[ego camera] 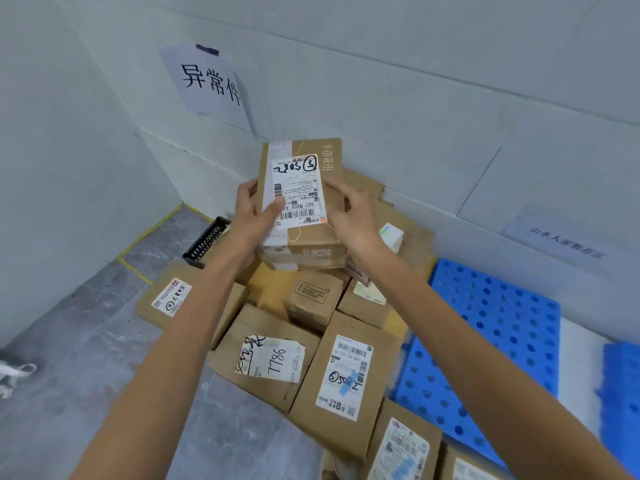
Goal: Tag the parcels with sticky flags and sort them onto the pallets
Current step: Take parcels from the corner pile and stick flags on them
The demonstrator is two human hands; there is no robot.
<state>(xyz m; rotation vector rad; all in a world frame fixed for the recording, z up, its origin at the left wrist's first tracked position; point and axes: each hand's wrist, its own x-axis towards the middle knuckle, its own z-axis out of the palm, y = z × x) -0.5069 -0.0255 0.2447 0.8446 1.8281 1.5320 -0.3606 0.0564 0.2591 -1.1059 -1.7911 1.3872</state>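
Head view: a parcel [332,188] is held up above the heap [311,299] of boxes in the far corner, its label [299,192] facing up. The left hand [254,216] grips its left edge, fingers curled behind, thumb on the label. The right hand [351,220] clamps the right edge, thumb on top. A blue pallet [495,323] lies right of the heap; a sign [211,84] hangs on the wall

Right wall sign [564,242] blurred, unreadable; black pallet [207,241] mostly hidden under parcels [311,299].
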